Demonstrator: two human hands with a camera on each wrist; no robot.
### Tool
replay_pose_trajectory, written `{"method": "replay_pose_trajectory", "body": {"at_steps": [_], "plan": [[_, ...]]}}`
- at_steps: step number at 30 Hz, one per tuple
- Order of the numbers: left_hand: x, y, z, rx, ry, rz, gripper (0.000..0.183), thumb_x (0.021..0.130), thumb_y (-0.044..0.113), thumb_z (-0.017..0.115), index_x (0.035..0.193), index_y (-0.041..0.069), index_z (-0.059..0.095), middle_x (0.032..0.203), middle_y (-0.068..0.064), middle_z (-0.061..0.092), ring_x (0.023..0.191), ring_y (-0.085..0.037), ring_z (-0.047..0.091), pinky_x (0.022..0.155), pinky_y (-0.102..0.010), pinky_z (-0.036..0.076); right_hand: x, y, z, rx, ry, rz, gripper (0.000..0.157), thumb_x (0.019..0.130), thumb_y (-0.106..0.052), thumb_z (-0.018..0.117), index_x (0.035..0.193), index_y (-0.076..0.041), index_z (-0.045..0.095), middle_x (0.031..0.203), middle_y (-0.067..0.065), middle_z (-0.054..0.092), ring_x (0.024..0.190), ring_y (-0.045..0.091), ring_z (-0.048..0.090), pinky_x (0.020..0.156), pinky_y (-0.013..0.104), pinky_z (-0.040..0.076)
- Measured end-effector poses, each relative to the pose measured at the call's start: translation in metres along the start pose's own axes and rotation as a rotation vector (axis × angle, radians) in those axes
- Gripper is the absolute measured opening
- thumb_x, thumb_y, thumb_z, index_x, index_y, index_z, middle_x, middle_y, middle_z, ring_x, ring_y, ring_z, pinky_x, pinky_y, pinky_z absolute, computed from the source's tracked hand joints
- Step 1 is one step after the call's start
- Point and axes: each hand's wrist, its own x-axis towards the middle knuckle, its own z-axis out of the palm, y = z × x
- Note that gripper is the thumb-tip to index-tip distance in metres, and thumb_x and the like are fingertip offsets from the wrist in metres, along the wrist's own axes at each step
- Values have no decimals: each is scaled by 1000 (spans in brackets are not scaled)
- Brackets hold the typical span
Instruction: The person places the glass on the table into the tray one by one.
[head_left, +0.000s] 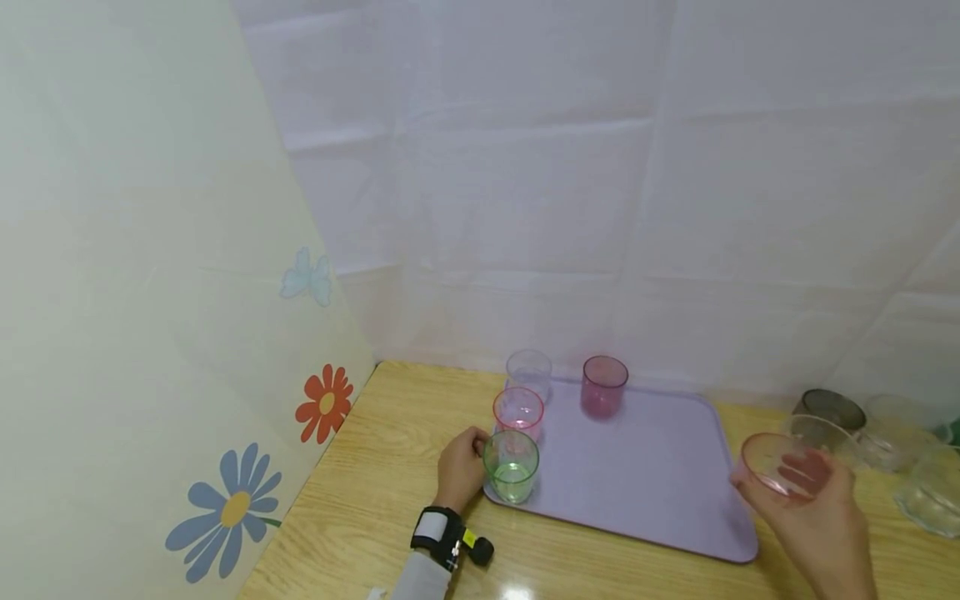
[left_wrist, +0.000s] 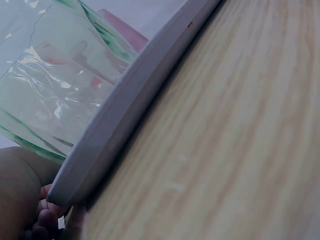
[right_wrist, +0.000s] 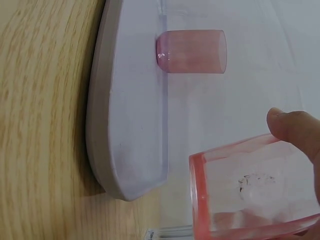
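Note:
My right hand (head_left: pixel 828 521) grips a pale red-tinted tumbler (right_wrist: pixel 255 192) in the air beside the right end of the lilac tray (head_left: pixel 645 475). The thumb (right_wrist: pixel 295 127) lies along its side in the right wrist view. At the tray's left edge, my left hand (head_left: pixel 459 468) holds the rim, with fingers curled under it in the left wrist view. Close beside that hand stands a green tumbler (head_left: pixel 512 475). Behind it in a row are a pink-rimmed tumbler (head_left: pixel 519 414) and a clear tumbler (head_left: pixel 528 372). A magenta tumbler (head_left: pixel 603 390) stands upright near the tray's back edge.
Several more glasses stand on the wooden table (head_left: pixel 360 467) right of the tray, among them a dark grey one (head_left: pixel 831 408) and a clear faceted one (head_left: pixel 933 492). A white sheet (head_left: pixel 525 167) hangs behind; a panel with flower stickers (head_left: pixel 235 506) stands at the left.

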Motion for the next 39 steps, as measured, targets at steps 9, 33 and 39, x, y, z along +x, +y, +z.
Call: {"method": "replay_pose_trajectory", "body": {"at_steps": [9,33,39], "plan": [[-1,-2,1,-1,9,6,8,88,3,70,92,10,73,75,4,60,68,-7,51,63,-24,41,1,0,6,-47,-20,-17,112,85,-36,91,163,0,20,123,-12,50,92,-21,40,70,1,41],[1,-5,4,-13,7,7,11,87,1,70,92,10,72,76,4,61,68,-6,51,63,-25,41,-3,-17,24,-34,-45,-107,110,82,-31,93,162,0,24,135,12,55,95,-25,40,74,-1,41],[1,-5,3,-5,2,0,11,88,0,69,92,10,73,76,4,61,68,-7,52,63,-25,41,-5,-21,30,-10,-42,-104,110,81,-28,94,161,0,24,136,13,55,95,-23,41,75,-1,41]]}}
